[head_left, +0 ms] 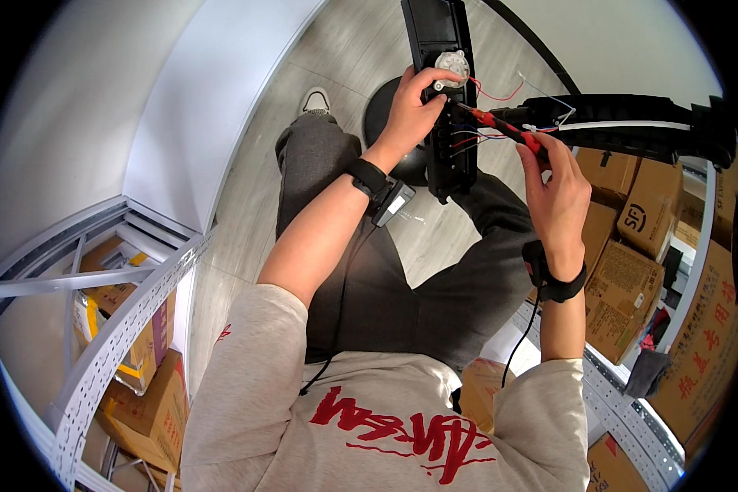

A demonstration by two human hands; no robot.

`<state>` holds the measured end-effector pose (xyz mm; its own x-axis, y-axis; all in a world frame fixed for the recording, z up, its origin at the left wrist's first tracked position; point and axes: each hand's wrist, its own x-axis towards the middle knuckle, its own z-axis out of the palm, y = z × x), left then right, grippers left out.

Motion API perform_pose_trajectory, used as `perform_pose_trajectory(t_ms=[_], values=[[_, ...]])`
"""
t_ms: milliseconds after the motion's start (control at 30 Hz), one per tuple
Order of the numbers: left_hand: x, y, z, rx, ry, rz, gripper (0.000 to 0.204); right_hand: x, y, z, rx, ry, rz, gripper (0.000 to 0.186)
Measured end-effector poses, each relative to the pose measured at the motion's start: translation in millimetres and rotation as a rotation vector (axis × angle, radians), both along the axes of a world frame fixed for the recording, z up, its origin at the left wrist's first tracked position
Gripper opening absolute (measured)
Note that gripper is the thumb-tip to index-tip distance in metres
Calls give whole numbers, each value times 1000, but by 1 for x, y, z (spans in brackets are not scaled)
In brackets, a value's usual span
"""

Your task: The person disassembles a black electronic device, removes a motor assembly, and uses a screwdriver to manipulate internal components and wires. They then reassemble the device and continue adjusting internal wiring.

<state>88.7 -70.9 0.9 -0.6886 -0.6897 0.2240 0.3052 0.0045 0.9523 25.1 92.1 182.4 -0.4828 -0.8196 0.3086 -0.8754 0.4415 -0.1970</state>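
My left hand (414,115) is closed round the side of a long black plastic housing (457,156). Its index finger rests by a round translucent part (452,70) on the housing's upper section, with the thumb just below. In my right hand (559,184), thumb and fingers grip the end of a red-and-black screwdriver (500,125). The tool points left, its tip meeting the housing near my left thumb. Thin red, blue and white wires (476,138) come out of the housing. What the tip touches is too small to make out.
A black arm-like frame (631,123) with a white strip extends right from the housing. Under the housing is a round black base (385,123). Cardboard boxes (627,299) fill shelving at right; more boxes (152,410) sit on a metal rack (123,344) at left.
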Motion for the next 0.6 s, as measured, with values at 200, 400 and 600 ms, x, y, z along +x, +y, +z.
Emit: perform_pose_trajectory(t_ms=[200,400,600], values=[[0,0,1,-5,-8,9,34,-2,3,-2,8,-15,3,21],[0,0,1,19,2,9,34,-9,1,8,100,22,171,24],[0,0,2,12,-14,7,35,-8,-4,15,125,92,195,23]])
